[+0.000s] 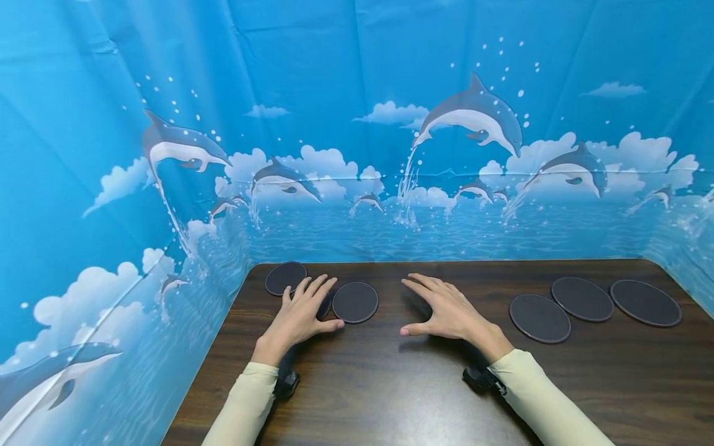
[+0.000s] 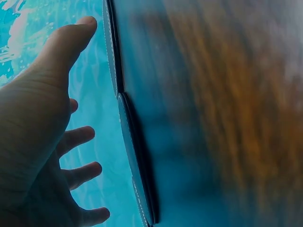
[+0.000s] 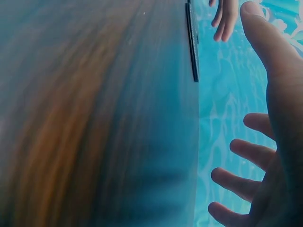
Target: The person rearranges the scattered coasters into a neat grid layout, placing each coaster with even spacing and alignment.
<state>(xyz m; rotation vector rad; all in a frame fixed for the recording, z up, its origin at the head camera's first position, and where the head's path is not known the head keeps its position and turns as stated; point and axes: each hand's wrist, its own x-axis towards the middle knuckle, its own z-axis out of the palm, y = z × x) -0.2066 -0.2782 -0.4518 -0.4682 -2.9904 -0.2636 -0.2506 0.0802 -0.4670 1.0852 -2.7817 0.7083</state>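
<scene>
Head view: the left hand [image 1: 304, 316] and right hand [image 1: 446, 310] are spread above the brown table [image 1: 362, 396], fingers angled forward and inward. Three dark discs [image 1: 582, 299] lie flat to the right, their ovals' long axes slanting from far left to near right. Leftward, a round disc [image 1: 356, 303] lies beside the left thumb, a half-hidden disc [image 1: 325, 307] beneath the fingers, a far disc [image 1: 285, 277] beyond. Dolphin-print cloth [image 1: 357, 62] hangs behind.

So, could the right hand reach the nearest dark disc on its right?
Probably yes: the right hand holds nothing, and only tabletop shows between it and that dark disc.
</scene>
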